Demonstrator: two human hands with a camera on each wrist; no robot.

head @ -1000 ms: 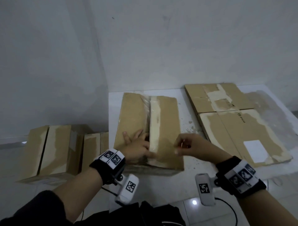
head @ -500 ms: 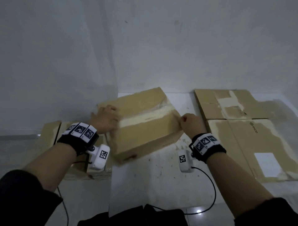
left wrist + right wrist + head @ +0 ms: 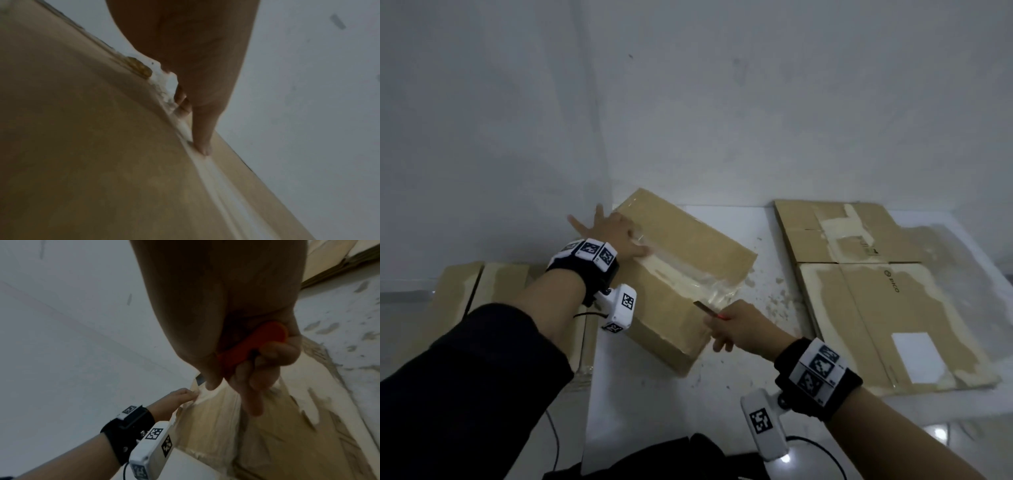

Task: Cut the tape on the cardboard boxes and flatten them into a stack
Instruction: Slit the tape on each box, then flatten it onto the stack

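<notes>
A brown cardboard box point(image 3: 681, 274) lies slantwise on the white table point(image 3: 654, 411), a strip of clear tape point(image 3: 688, 277) running along its top seam. My left hand point(image 3: 613, 233) lies flat on the box's far left end, fingers spread; in the left wrist view a fingertip point(image 3: 203, 146) presses beside the tape point(image 3: 218, 178). My right hand point(image 3: 729, 325) grips an orange-handled cutter point(image 3: 251, 345) at the box's near right end. Its blade point(image 3: 705, 306) touches the tape's end; the blade point(image 3: 199, 379) also pokes out past the thumb in the right wrist view.
Flattened cardboard sheets point(image 3: 876, 291) lie stacked on the right of the table. More taped boxes point(image 3: 493, 298) stand on the floor at the left, below the table edge. The wall is close behind. Cardboard scraps point(image 3: 774, 298) dot the table between box and stack.
The box has been turned further, now running from far left to near right. My left hand moved to its far end and lies flat. My right hand brought the cutter blade to the tape.
</notes>
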